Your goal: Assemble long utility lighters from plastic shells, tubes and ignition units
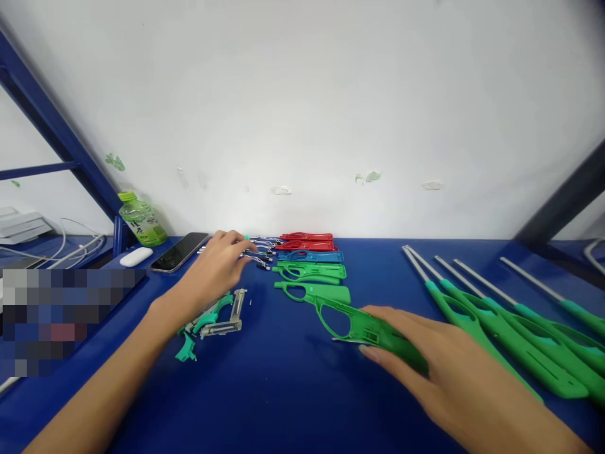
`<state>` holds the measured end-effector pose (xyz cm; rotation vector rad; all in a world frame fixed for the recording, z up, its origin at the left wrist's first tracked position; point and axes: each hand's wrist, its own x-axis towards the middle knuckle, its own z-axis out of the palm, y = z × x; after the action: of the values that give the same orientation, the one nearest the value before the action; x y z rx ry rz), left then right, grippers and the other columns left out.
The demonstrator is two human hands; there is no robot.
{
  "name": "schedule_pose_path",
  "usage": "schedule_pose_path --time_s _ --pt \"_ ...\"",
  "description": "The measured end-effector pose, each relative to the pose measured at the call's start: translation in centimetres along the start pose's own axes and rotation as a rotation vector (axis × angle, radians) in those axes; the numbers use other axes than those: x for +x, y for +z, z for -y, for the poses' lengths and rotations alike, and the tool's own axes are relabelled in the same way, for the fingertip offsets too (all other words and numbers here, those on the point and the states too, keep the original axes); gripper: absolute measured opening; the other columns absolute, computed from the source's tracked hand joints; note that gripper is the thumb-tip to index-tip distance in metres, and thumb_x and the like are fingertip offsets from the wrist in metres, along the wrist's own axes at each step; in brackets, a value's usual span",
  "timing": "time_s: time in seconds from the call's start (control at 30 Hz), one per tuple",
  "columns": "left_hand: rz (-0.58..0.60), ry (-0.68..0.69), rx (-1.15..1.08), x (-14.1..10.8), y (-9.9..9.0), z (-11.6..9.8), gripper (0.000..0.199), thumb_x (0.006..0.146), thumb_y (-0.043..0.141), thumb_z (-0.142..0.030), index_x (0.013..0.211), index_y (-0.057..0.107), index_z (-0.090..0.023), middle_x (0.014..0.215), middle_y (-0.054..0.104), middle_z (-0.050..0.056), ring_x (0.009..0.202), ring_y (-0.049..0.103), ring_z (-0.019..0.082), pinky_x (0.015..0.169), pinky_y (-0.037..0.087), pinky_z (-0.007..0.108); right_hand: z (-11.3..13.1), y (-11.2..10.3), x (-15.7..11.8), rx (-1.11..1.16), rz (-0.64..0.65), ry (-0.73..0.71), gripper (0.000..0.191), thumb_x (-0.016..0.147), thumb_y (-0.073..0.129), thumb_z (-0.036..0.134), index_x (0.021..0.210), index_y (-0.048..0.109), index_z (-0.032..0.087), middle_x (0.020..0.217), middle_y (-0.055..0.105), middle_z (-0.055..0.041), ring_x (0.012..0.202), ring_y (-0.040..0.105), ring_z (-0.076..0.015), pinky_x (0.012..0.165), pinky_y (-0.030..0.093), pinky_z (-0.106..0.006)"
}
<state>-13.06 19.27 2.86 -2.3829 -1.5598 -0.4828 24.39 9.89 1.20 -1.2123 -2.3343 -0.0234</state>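
Note:
My right hand [416, 347] grips a green lighter shell half [366, 325], its trigger loop pointing left above the blue table. My left hand [222, 265] reaches over the metal lighter rods with wires [259, 257] at the back, thumb and forefinger apart; whether they touch a rod is unclear. Beside these rods lie a whole-looking green shell half [314, 292], another green shell half [312, 272], a blue shell half [312, 256] and red shell halves [307, 244]. Nearer my left wrist are clear plastic lighter tanks [227, 325] and teal trigger pieces [188, 348].
Several green long-necked lighters [501, 328] lie on the right of the blue table [283, 391]. At the left are a phone [180, 252], a white case [136, 256] and a green-capped bottle [142, 219]. A white wall [302, 126] closes off the back.

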Motion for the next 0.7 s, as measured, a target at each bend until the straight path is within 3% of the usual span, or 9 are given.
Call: schedule_pose_path --time_s 0.1,0.23,0.4,0.7 --pt "0.060 -0.070 0.122 -0.2 1.3 4.2 0.034 0.103 0.069 -0.038 0.130 0.066 -0.018 0.133 0.067 0.010 0.115 0.068 0.026 0.098 0.060 0.049 -0.1 0.4 -0.5 0.022 0.035 -0.023 0.036 0.105 0.059 0.044 0.136 0.069 0.030 0.123 0.080 -0.0018 0.102 0.081 -0.0270 0.078 0.071 -0.038" --pt "0.139 -0.070 0.207 -0.4 2.9 6.6 0.035 0.103 0.069 -0.038 0.132 0.065 -0.019 0.134 0.066 0.011 0.114 0.069 0.026 0.096 0.061 0.048 -0.3 0.7 -1.1 0.032 0.069 -0.070 0.038 0.099 0.067 0.042 0.136 0.070 0.031 0.123 0.080 -0.0004 0.104 0.081 -0.0268 0.078 0.071 -0.038" --pt "0.174 -0.044 0.258 -0.1 3.5 7.0 0.036 0.103 0.069 -0.038 0.133 0.064 -0.018 0.134 0.066 0.011 0.113 0.069 0.026 0.095 0.061 0.048 -0.3 0.5 -1.4 0.030 0.083 -0.074 0.039 0.095 0.072 0.039 0.134 0.071 0.031 0.122 0.081 0.0011 0.102 0.081 -0.0260 0.078 0.072 -0.037" --pt "0.171 0.005 0.313 -0.3 2.0 5.6 0.036 0.103 0.069 -0.039 0.132 0.065 -0.018 0.133 0.067 0.011 0.113 0.069 0.026 0.095 0.061 0.048 0.2 0.3 -1.3 0.017 0.066 -0.095 0.041 0.090 0.079 0.033 0.131 0.073 0.032 0.119 0.081 0.0010 0.098 0.082 -0.0274 0.074 0.071 -0.036"
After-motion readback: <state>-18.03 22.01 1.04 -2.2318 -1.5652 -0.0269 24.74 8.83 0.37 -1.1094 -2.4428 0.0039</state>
